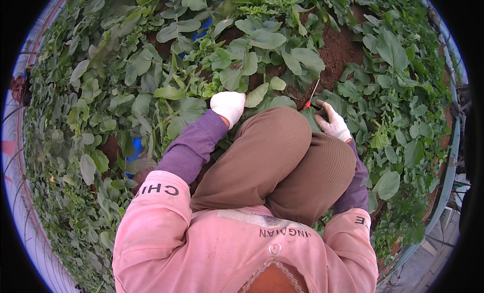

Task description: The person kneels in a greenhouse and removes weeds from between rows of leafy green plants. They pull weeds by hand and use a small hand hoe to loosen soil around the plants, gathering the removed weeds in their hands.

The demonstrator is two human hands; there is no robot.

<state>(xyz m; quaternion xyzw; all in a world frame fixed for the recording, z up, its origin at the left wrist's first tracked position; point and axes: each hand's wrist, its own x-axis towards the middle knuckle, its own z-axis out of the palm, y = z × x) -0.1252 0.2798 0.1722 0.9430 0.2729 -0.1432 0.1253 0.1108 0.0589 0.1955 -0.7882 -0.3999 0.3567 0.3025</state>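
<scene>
My left hand (228,107), in a white glove, is closed in a fist among the broad green leaves beside my left knee. What it grips, if anything, is hidden. A pale yellow-green leaf (257,95) lies just right of it. Past my right knee, my right hand (334,122), gloved with soiled fingertips, reaches into low leaves with thumb and fingers apart. Close to those fingertips, a thin metal tool with a red handle (307,105) leans over reddish soil (339,48), apart from the hand.
Dense leafy plants surround my brown-trousered knees (275,147). A blue object (135,151) shows between leaves at left, and another blue piece (203,28) farther off. A pale sheet (20,192) edges the left side; a light-coloured border (450,177) runs along the right.
</scene>
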